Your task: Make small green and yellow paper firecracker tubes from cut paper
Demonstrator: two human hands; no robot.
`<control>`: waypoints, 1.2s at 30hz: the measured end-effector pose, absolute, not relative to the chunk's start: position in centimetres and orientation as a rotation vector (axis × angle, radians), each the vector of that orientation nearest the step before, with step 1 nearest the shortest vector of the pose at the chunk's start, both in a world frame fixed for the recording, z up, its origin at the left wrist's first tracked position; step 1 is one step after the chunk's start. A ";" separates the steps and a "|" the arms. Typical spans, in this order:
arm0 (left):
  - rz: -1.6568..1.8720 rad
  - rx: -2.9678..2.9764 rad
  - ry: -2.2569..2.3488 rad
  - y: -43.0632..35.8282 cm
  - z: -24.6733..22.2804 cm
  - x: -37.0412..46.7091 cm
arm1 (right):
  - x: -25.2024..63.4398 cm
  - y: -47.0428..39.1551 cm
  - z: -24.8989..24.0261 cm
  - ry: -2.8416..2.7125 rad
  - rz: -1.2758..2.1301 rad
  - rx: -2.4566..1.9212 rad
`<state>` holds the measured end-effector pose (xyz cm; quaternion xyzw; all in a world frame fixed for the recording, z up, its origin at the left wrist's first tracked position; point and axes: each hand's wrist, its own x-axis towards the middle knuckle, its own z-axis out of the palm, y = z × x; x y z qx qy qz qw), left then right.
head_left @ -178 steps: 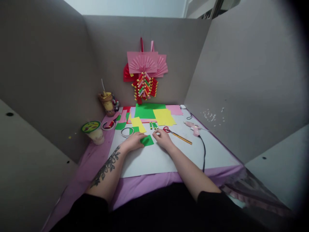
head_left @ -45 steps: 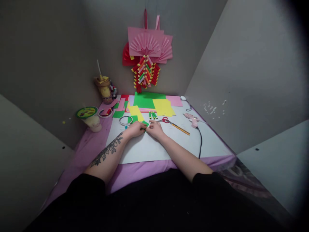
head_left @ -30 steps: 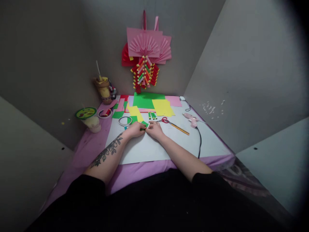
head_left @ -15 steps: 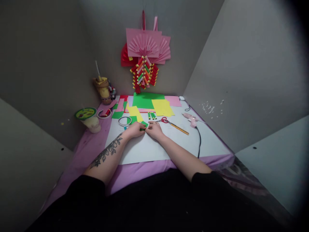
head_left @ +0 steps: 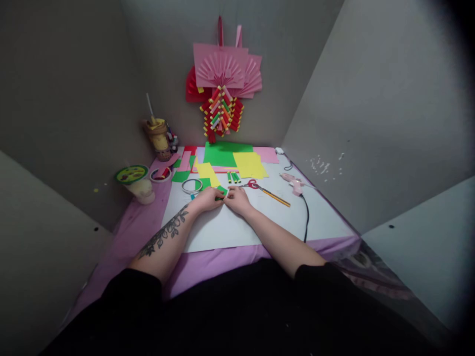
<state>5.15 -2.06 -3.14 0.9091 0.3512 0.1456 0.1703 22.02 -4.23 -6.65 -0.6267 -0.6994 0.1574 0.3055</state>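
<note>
My left hand (head_left: 210,199) and my right hand (head_left: 236,200) meet over the white board (head_left: 218,230), both closed at the fingertips on a small green paper piece (head_left: 222,191). A thin white edge shows at my right fingertips. Just beyond them stand several small green rolls with yellow ends (head_left: 233,177). Red-handled scissors (head_left: 253,184) lie right of my right hand, beside a yellow pencil (head_left: 274,197). A roll of tape (head_left: 192,186) is behind my left hand, near a green sheet and a yellow strip (head_left: 209,174).
Green (head_left: 222,154) and yellow sheets (head_left: 250,164) lie at the back. A pink glue gun (head_left: 293,183) with a black cord is at the right. Two cups, one lidded (head_left: 137,184), one wrapped (head_left: 159,138), stand left. Paper firecracker decorations (head_left: 222,109) hang on the wall.
</note>
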 end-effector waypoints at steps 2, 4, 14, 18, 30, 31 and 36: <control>0.412 2.583 0.998 -2.1 -3.1 5.1 | 22.0 -4.3 -6.6 -1.854 0.415 -1.669; 0.415 2.582 0.997 -2.1 -3.1 5.1 | 21.9 -4.4 -6.5 -1.859 0.406 -1.673; 0.414 2.613 0.996 -1.8 -3.5 5.2 | 21.9 -4.5 -6.5 -1.868 0.387 -1.643; 0.395 2.599 1.051 -1.6 -4.0 5.3 | 22.0 -4.7 -6.2 -1.853 0.397 -1.600; 0.419 2.560 1.113 -1.9 -3.9 5.4 | 23.0 -3.5 -6.5 -1.675 0.417 -1.466; 0.420 2.559 1.112 -1.9 -3.8 5.4 | 23.1 -3.4 -6.5 -1.666 0.430 -1.467; 0.424 2.562 1.092 -2.0 -3.7 5.4 | 23.3 -2.9 -6.9 -1.683 0.387 -1.524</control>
